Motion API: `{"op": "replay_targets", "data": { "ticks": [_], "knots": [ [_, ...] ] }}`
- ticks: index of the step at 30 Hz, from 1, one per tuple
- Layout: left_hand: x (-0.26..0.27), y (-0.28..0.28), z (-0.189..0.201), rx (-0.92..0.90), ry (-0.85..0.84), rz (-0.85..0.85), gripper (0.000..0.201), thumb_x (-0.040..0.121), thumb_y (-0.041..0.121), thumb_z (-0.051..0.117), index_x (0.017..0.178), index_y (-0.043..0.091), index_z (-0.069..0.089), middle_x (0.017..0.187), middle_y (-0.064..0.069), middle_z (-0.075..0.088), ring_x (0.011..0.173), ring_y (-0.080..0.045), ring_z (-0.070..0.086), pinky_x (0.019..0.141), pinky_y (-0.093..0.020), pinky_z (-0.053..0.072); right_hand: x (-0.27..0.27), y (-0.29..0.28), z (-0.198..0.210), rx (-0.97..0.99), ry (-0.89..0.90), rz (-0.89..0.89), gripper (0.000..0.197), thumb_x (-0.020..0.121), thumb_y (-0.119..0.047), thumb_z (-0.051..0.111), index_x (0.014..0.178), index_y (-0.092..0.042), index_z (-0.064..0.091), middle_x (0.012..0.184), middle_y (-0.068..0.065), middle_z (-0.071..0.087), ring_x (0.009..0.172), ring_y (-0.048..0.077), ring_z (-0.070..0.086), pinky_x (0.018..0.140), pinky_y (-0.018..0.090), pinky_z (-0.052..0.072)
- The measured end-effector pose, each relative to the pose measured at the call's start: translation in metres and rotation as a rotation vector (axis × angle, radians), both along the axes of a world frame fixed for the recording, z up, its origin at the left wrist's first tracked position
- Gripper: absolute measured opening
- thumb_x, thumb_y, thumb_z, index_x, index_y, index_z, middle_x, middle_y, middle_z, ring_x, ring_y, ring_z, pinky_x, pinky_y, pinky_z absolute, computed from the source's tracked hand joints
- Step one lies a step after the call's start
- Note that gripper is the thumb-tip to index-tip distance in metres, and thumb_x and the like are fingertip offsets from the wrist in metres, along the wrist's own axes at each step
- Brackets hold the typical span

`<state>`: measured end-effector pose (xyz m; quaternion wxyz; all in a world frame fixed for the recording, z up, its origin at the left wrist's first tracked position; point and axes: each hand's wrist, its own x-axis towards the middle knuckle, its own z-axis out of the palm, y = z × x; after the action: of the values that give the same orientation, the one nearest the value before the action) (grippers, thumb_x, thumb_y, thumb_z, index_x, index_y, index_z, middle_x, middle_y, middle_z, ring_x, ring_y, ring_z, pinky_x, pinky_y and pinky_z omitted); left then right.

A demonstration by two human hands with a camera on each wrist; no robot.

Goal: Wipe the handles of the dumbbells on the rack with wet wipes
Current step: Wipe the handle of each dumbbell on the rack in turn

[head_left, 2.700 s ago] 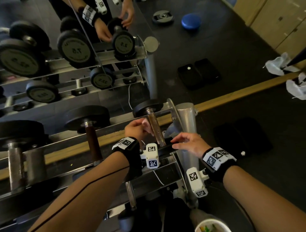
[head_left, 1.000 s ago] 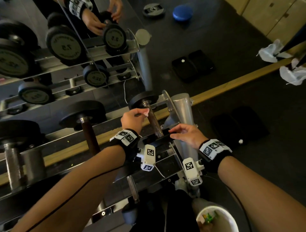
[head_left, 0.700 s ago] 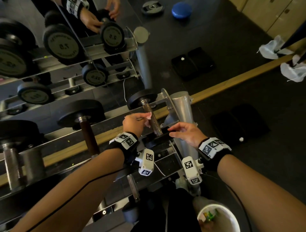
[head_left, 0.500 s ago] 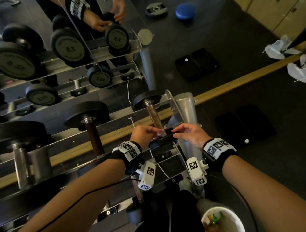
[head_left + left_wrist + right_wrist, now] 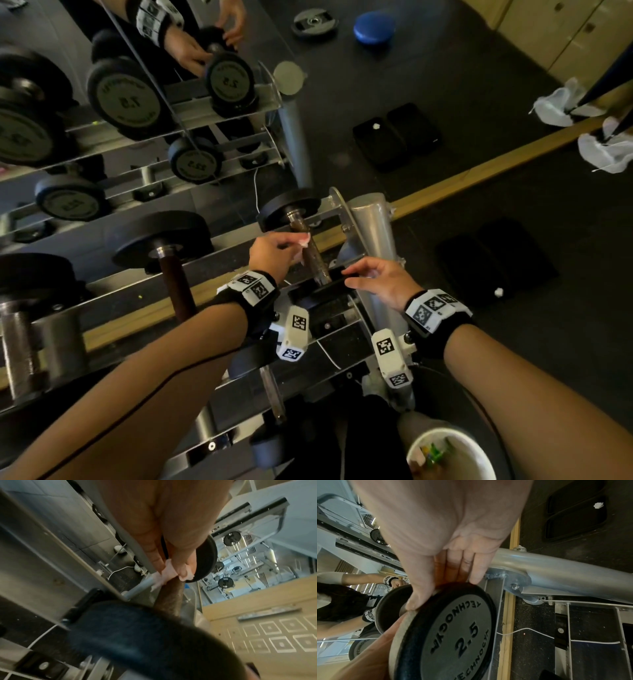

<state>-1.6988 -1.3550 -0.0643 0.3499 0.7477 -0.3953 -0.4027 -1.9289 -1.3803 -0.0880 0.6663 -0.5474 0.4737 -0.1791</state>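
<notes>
The 2.5 dumbbell (image 5: 301, 246) lies across the rack (image 5: 370, 222), at the end beside the rack's silver post, its far head against the mirror side and its near head toward the person. The left hand (image 5: 272, 251) pinches a pale wipe (image 5: 169, 573) round the brown handle (image 5: 171, 593), thumb and fingers curled over it near the far head. The right hand (image 5: 380, 279) rests on the near head (image 5: 453, 632), fingers (image 5: 464, 566) laid close together over its rim and the thumb on its edge, steadying it rather than gripping hard.

The step in hand looks like the wiping stroke along this handle. To do it well, I judge the wipe should wrap as far round the bar as the fingers allow, then slide the full length from far head to near head, with a twist of the wrist so the underside facing the rack is reached too. The right hand could roll the near head a little to bring hidden faces up. Its hold matters: a light dumbbell can roll on the rails under a firm stroke. The handle looks textured, so the thin wipe may drag or bunch; steady pressure suits it better than a hard scrub.

The larger dumbbells (image 5: 164, 253) further along the rack from the post wait with their handles bare.
</notes>
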Motion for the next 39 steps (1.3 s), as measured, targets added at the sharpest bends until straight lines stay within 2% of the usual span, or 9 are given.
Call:
{"op": "replay_targets", "data": {
  "ticks": [5, 7, 10, 19, 24, 28, 31, 35, 39],
  "knots": [
    [-0.003, 0.022, 0.004, 0.119, 0.152, -0.312, 0.018, 0.093, -0.004, 0.058, 0.106, -0.002, 0.071, 0.088, -0.002, 0.068, 0.074, -0.007, 0.067, 0.077, -0.021, 0.052, 0.0, 0.0, 0.002, 0.007, -0.005, 0.001, 0.019, 0.079, -0.011, 0.078, 0.09, -0.025, 0.072, 0.094, -0.012, 0.074, 0.092, -0.003, 0.068, 0.074, 0.011, 0.051],
    [-0.001, 0.017, 0.009, 0.106, 0.087, -0.32, 0.018, 0.092, 0.001, 0.062, 0.104, 0.008, 0.074, 0.086, 0.005, 0.069, 0.075, -0.001, 0.065, 0.081, -0.02, 0.054, 0.0, 0.0, 0.003, 0.006, 0.001, 0.005, 0.019, 0.079, -0.011, 0.078, 0.091, -0.024, 0.073, 0.095, -0.012, 0.074, 0.093, -0.003, 0.067, 0.075, 0.011, 0.051],
    [0.01, -0.003, 0.02, -0.064, -0.075, -0.004, 0.022, 0.089, 0.015, 0.068, 0.094, 0.036, 0.075, 0.089, 0.012, 0.071, 0.088, -0.005, 0.066, 0.084, -0.026, 0.054, 0.0, 0.001, 0.004, 0.009, 0.001, 0.005, 0.018, 0.08, -0.012, 0.078, 0.094, -0.023, 0.072, 0.099, -0.009, 0.073, 0.095, -0.002, 0.067, 0.08, 0.013, 0.049],
    [0.009, -0.01, -0.004, -0.051, -0.212, -0.041, 0.017, 0.093, 0.016, 0.066, 0.103, 0.025, 0.076, 0.12, 0.004, 0.064, 0.115, -0.015, 0.056, 0.106, -0.032, 0.042, 0.001, 0.01, 0.002, -0.011, -0.014, -0.053, 0.018, 0.082, -0.012, 0.076, 0.098, -0.02, 0.072, 0.106, -0.005, 0.072, 0.1, 0.001, 0.066, 0.085, 0.017, 0.048],
    [0.003, -0.001, -0.004, -0.049, -0.039, -0.042, 0.022, 0.088, 0.023, 0.071, 0.106, 0.012, 0.074, 0.101, 0.007, 0.067, 0.084, 0.008, 0.062, 0.07, 0.0, 0.042, 0.004, 0.018, 0.0, -0.02, -0.054, -0.12, 0.02, 0.082, -0.009, 0.074, 0.099, -0.019, 0.071, 0.109, 0.0, 0.073, 0.106, 0.011, 0.067, 0.098, 0.029, 0.05],
    [-0.003, 0.008, -0.007, -0.014, 0.036, -0.053, 0.031, 0.088, 0.031, 0.072, 0.103, 0.004, 0.072, 0.087, 0.003, 0.067, 0.08, 0.01, 0.062, 0.092, -0.008, 0.04, 0.008, 0.029, -0.006, -0.043, -0.114, -0.202, 0.022, 0.084, -0.007, 0.073, 0.1, -0.022, 0.072, 0.111, 0.002, 0.073, 0.11, 0.016, 0.067, 0.102, 0.036, 0.049],
    [-0.007, 0.018, -0.006, -0.041, -0.014, -0.094, 0.025, 0.09, 0.03, 0.07, 0.092, 0.005, 0.075, 0.082, 0.011, 0.064, 0.076, 0.012, 0.06, 0.078, -0.006, 0.04, 0.01, 0.033, -0.007, -0.061, -0.117, -0.229, 0.024, 0.084, -0.011, 0.074, 0.096, -0.032, 0.076, 0.111, -0.001, 0.074, 0.111, 0.016, 0.067, 0.102, 0.039, 0.049],
    [-0.013, 0.024, -0.012, 0.01, -0.04, -0.132, 0.022, 0.088, 0.028, 0.073, 0.09, 0.006, 0.076, 0.094, 0.006, 0.067, 0.091, -0.005, 0.064, 0.079, -0.005, 0.044, 0.012, 0.038, -0.007, -0.06, -0.121, -0.266, 0.026, 0.082, -0.014, 0.076, 0.097, -0.036, 0.076, 0.112, -0.002, 0.074, 0.112, 0.016, 0.066, 0.104, 0.044, 0.048],
    [-0.016, 0.031, -0.013, 0.035, -0.113, -0.228, 0.012, 0.087, 0.019, 0.073, 0.079, 0.01, 0.074, 0.086, 0.003, 0.07, 0.092, -0.01, 0.069, 0.092, -0.021, 0.052, 0.015, 0.041, -0.004, -0.043, -0.126, -0.306, 0.024, 0.084, -0.01, 0.074, 0.096, -0.03, 0.076, 0.111, 0.0, 0.074, 0.112, 0.018, 0.066, 0.106, 0.045, 0.047]
  ]
}}
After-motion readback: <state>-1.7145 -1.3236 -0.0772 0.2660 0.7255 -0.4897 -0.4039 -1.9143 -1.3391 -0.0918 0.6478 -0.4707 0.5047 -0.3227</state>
